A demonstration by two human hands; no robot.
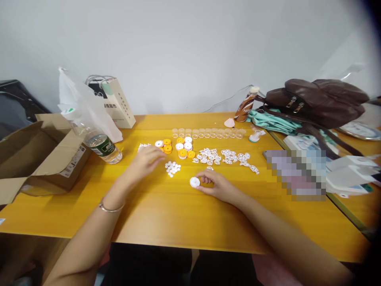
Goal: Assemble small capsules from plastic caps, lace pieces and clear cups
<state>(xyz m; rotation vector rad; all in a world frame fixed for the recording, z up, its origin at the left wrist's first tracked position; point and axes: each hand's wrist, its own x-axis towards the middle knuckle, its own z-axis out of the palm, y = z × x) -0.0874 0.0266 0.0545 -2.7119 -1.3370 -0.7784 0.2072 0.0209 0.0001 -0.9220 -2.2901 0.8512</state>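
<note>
My right hand is closed on the edge of a white round disc, which it holds just above the tabletop between thumb and fingers. My left hand hovers farther left, its fingers loosely stretched to the right and slightly apart, with nothing visible in them. Behind it lie small white pieces, partly covered by the hand. Right of its fingertips are stacked orange and white round discs. A second group of such discs sits beside them. Small white round pieces lie between my hands.
White openwork pieces spread behind my right hand. A row of clear cups stands farther back. At left are a water bottle and an open cardboard box. A brown bag and a drink bottle are at right.
</note>
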